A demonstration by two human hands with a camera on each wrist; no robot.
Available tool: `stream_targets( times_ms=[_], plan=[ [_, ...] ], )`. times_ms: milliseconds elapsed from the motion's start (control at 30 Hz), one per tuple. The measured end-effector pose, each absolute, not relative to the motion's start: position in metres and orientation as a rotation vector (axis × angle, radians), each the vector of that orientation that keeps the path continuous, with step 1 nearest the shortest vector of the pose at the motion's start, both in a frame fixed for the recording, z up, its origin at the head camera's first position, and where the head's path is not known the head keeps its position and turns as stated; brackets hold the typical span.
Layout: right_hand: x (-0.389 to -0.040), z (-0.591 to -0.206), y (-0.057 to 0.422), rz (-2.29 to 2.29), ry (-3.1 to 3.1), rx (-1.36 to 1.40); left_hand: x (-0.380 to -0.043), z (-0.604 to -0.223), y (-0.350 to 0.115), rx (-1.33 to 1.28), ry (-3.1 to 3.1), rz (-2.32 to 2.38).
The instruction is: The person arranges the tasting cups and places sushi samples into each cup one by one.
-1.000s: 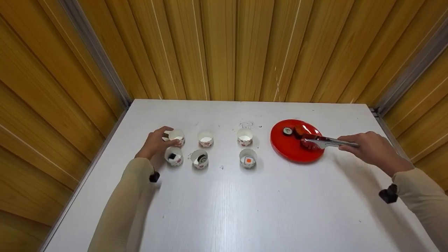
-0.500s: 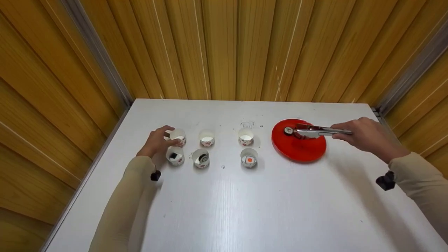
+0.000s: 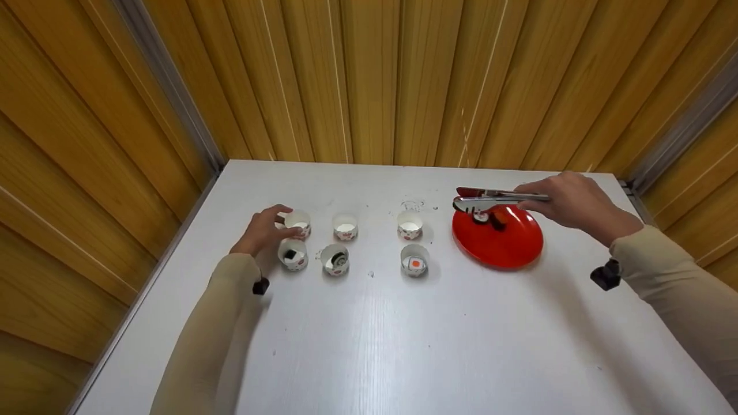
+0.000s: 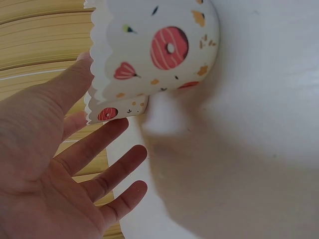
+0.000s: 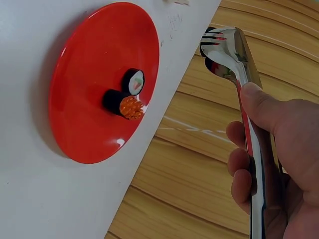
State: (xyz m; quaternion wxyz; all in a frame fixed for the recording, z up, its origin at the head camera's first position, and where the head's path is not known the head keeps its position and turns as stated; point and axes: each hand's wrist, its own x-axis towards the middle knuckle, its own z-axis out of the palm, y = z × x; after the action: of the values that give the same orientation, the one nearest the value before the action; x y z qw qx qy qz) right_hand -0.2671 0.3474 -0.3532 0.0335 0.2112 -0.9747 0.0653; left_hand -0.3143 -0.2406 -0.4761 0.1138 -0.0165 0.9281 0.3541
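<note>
"While fingers of the right hand (image 3: 568, 199) grasp silver metal tongs (image 5: 256, 184), a black-wrapped sushi roll (image 5: 215, 67) sits pinched in their tips near the round red plate (image 5: 94, 50). How best carried?"

"Squeezed evenly, kept level, clear of the orange-topped black roll (image 5: 130, 107) and white-centred rice roll (image 5: 133, 82) lying there."

"Obstacles?"

"Five printed white paper cups (image 3: 410, 233) across the white desk (image 3: 403, 346); a sixth cup (image 3: 301, 220), rear left, rests within the curled thumb and forefinger of the left hand (image 3: 264, 230)."
</note>
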Motion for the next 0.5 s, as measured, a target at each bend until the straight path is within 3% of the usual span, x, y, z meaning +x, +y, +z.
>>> stream_targets(
  times_ms=[500],
  plan=[
    [-0.293,-0.341,0.280,0.352,-2.961,0.796,-0.312,-0.474,-0.233,-0.088,2.724,1.050]
  ],
)
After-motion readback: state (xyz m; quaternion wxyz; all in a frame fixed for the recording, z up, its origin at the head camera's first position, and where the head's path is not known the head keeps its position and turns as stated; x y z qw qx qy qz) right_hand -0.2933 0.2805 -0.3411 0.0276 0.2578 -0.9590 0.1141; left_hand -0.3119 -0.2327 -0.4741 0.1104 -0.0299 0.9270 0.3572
